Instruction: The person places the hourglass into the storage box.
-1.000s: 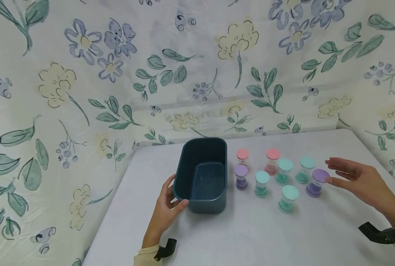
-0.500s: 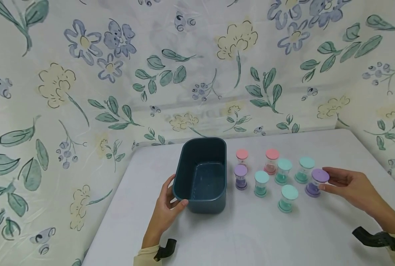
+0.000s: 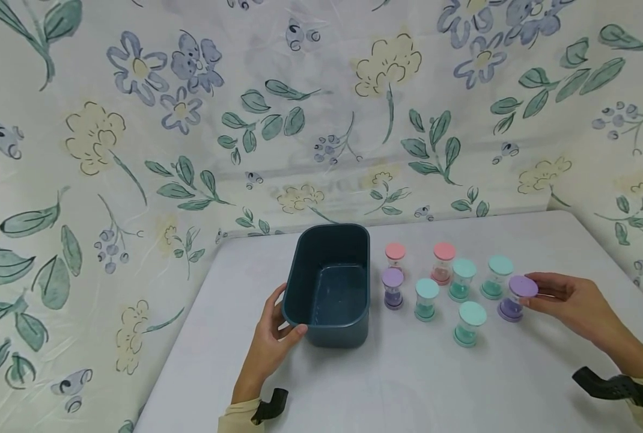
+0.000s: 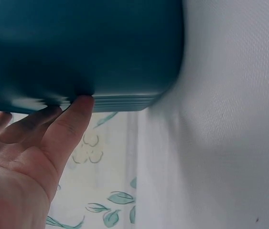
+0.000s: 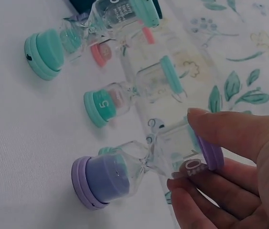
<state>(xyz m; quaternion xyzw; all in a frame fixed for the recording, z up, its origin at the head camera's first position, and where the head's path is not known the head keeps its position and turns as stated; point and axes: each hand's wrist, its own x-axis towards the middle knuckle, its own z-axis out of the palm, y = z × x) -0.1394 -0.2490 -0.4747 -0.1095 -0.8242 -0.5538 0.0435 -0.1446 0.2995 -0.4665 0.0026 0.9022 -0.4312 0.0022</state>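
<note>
A dark teal plastic bin [image 3: 327, 335] stands on the white table with nothing inside. My left hand [image 3: 271, 349] grips its near left corner, thumb at the rim; the left wrist view shows the fingers [image 4: 69, 126] against the outside wall. At the right, my right hand [image 3: 575, 304] holds a purple-capped hourglass [image 3: 513, 299] by its upper end. In the right wrist view the thumb [image 5: 230, 131] and fingers lie on opposite sides of the hourglass's top glass and cap, while its purple sand [image 5: 108, 176] fills the lower bulb. Its base is at the table.
Several teal hourglasses [image 3: 466, 325] stand between the bin and my right hand. Another purple hourglass [image 3: 392, 288] is beside the bin, with a pink hourglass [image 3: 395, 254] behind it and a second pink hourglass [image 3: 443, 264] farther right. Floral cloth [image 3: 321, 120] hangs behind the table.
My right hand has moved left to the purple hourglass, and its thumb and fingers have closed round the upper part. The left hand and bin have stayed in place.
</note>
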